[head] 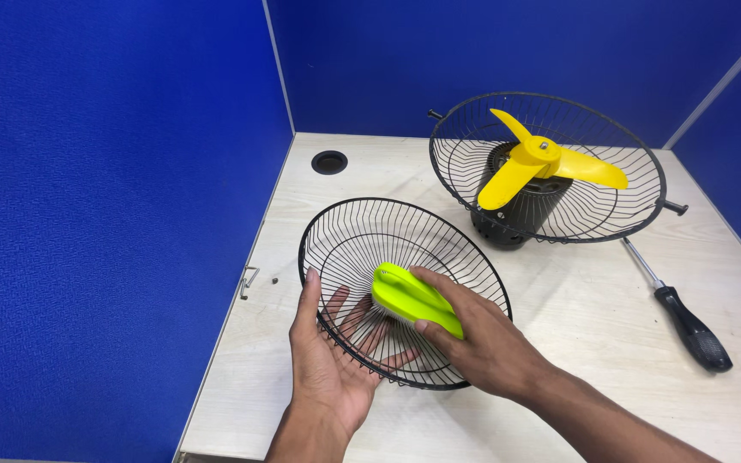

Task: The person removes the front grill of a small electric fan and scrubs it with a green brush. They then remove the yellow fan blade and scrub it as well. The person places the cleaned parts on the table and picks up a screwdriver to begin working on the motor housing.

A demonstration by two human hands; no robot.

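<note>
Scrubbing is under way: the right hand (482, 343) clasps a lime-green brush (413, 300) and presses it against the inner wires of a loose black fan grille (362, 231), which lies dish-up near the front edge of the tabletop (559, 343), toward its left side. The left hand (328, 360) lies open, fingers spread beneath the grille's near rim, steadying it without gripping. How much of the grille is already clean cannot be told. My judgement is that this grille is mid-clean and the rest of the fan is untouched so far. By count: two wire grilles, the second one (628, 206) at the back right corner around the black motor (516, 214); one yellow three-bladed propeller (542, 159); one brush; one black-handled screwdriver (688, 326) by the right edge; one round cable hole (329, 162); one small screw (274, 279) at the left edge.
</note>
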